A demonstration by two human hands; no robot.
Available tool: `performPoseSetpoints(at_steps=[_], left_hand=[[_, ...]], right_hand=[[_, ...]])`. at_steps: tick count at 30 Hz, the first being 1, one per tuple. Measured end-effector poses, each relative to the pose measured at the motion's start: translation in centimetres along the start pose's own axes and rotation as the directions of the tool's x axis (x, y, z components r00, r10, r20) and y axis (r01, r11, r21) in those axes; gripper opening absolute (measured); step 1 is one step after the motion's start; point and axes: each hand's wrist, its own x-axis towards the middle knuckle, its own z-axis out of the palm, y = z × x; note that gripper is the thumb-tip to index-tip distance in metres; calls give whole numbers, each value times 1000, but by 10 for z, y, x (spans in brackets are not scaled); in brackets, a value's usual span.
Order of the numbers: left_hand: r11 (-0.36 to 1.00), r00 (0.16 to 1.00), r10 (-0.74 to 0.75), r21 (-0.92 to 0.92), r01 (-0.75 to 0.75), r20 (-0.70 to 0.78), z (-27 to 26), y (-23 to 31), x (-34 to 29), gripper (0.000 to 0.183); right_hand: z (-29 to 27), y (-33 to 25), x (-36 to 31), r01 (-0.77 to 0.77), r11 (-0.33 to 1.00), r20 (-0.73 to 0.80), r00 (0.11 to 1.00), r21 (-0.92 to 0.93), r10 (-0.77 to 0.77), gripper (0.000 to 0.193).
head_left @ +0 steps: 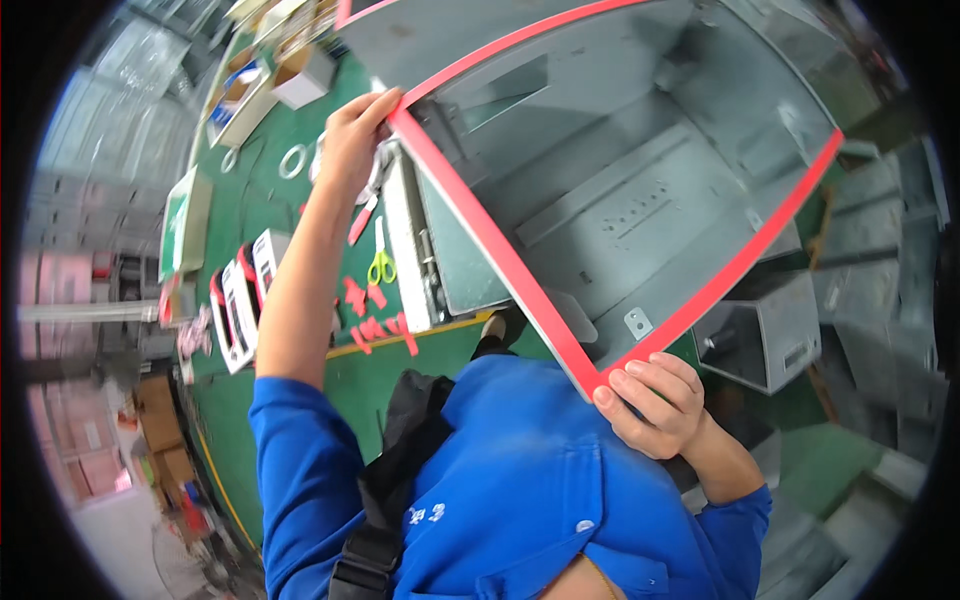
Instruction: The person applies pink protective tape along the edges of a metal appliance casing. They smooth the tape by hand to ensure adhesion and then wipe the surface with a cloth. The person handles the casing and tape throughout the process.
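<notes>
A large grey sheet-metal box (640, 180) stands open toward me, its front rim edged with red strip (490, 240). My left hand (355, 135) reaches up to the upper left corner of the rim, fingers pressed on the red strip there. My right hand (655, 400) grips the lower corner of the rim, thumb and fingers pinching the red strip where two edges meet. Both arms wear blue sleeves.
A green workbench (265, 200) at left holds yellow-handled scissors (381, 262), cut red strip pieces (375, 320), tape rolls (293, 160), white boxes (240, 300) and cardboard boxes (300, 75). Another grey metal box (770, 335) stands at right. Cartons are stacked at lower left.
</notes>
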Motion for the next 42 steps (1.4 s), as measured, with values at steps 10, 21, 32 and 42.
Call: performPoseSetpoints(at_steps=[10,21,32,42], left_hand=[[997,937,26,81,2,-347,24,5,-20,27],[997,927,-28,56,53,-374,25,8,-21,23],[996,865,2,-74,-45,-502,14,-43,-88,27],[999,828,-40,-23,33,-560,87,-58,-226,28]], right_hand=[[-2,27,7,229,948,-33,973,221,-227,23],[-3,23,8,215,944,-58,977,248,-207,26],[-4,33,13,277,921,-26,959,274,-281,25],[-24,80,73,406,650,176,748,642,-640,33]])
